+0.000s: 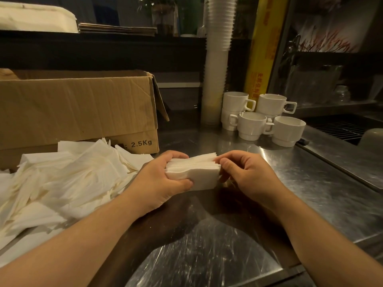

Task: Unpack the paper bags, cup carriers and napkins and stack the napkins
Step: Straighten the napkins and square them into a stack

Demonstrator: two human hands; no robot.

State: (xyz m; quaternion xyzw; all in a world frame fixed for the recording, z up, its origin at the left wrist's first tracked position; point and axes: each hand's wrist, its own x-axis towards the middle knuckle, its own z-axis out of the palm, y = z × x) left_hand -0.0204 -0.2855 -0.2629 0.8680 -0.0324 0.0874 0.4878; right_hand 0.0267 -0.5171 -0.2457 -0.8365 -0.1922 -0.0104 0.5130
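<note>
A small stack of white napkins (pixel 194 170) is held just above the steel counter (pixel 290 183) between both hands. My left hand (pixel 163 179) grips its left end, thumb under the front edge and fingers over the back. My right hand (pixel 244 172) pinches its right end with curled fingers. A large loose heap of white napkins (pixel 68 179) lies spread on the counter to the left. Behind the heap stands an open cardboard box (pixel 78 108) marked 2.5Kg.
Several white mugs (pixel 261 119) stand stacked at the back right, beside a tall column of paper cups (pixel 217 48) and a yellow roll box (pixel 263 48). A sink with a wire grid (pixel 339 127) lies at the far right. A dark shelf runs along the back.
</note>
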